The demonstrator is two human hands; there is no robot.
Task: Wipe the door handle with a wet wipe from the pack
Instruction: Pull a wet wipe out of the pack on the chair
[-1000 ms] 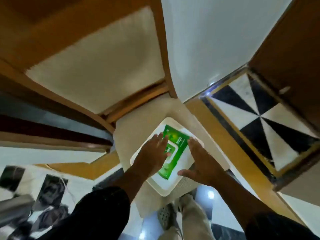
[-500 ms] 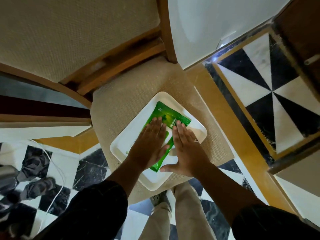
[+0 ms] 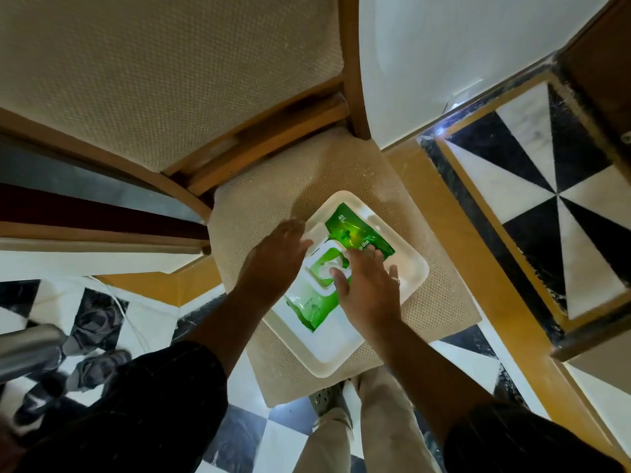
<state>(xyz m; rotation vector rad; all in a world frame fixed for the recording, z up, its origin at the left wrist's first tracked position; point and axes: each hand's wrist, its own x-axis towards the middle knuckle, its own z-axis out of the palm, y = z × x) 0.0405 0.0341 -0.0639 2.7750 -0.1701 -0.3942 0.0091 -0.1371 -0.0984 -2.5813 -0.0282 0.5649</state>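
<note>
A green wet wipe pack (image 3: 316, 310) lies on a white square tray (image 3: 329, 368) on a beige chair seat (image 3: 273, 206). Its white lid flap (image 3: 316, 233) is folded open to the left, and my left hand (image 3: 273, 264) holds it there with the fingertips. My right hand (image 3: 370, 291) rests over the pack's middle. Its thumb and forefinger pinch the white wet wipe (image 3: 326, 268) showing in the opening. The door handle is not in view.
The chair's padded back (image 3: 153, 73) rises at upper left, with a white wall (image 3: 444, 56) behind it. A brown door edge (image 3: 601, 63) stands at upper right above the black and white floor tiles (image 3: 553, 186). My legs and a shoe (image 3: 327, 401) are below the seat.
Both hands lay flat on the shut pack before. Now the lid flap is open, my left hand has shifted left onto it, and my right fingers are at the opening.
</note>
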